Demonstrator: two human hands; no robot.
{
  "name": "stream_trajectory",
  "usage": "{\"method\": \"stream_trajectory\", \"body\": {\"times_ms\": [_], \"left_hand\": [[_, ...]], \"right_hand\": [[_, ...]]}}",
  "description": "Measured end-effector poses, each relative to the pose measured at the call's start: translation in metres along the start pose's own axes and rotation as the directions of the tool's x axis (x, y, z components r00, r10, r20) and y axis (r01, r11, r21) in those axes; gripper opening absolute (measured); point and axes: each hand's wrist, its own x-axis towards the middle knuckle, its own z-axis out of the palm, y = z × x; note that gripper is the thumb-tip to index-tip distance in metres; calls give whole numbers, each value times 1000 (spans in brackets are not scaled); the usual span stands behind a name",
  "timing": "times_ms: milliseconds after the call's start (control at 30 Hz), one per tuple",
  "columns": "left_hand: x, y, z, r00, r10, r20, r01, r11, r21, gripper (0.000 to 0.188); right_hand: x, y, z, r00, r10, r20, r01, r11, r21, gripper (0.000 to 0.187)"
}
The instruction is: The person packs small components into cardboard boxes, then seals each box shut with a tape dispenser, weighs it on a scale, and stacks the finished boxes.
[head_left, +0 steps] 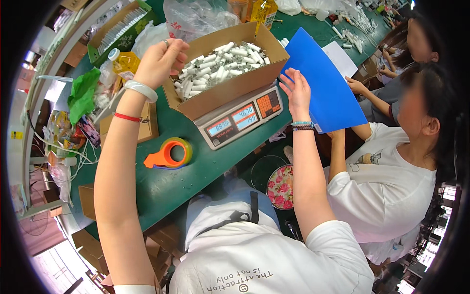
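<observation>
An open brown cardboard box point(235, 90) sits on a white digital weighing scale point(240, 122). Inside it are many small white cylinders point(223, 66), some in clear wrappers. My left hand point(159, 61) is raised at the box's left end, its fingers loosely bent and apart, with nothing visible in them. By the box's right end my right hand point(297, 93) is open, fingers stretched out and the palm bare. Just beyond it, overlapping in view, is a blue sheet or folder point(320, 78) held by a co-worker.
An orange tape dispenser point(171, 154) lies on the green table point(161, 196). Yellow liquid bottles point(125, 62) and plastic bags point(196, 19) stand around the box. Co-workers sit at the right, one in a white shirt point(387, 181). A flowered round stool point(281, 186) is below the table edge.
</observation>
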Motion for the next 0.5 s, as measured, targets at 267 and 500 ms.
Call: {"method": "stream_trajectory", "body": {"times_ms": [267, 500], "left_hand": [[-49, 34, 1, 909, 325, -262, -338, 941, -6, 24], [-266, -17, -40, 720, 460, -519, -312, 883, 349, 14]], "right_hand": [[-16, 7, -7, 1000, 22, 5, -22, 1000, -11, 38], [-15, 12, -30, 999, 2, -32, -3, 999, -35, 37]]}}
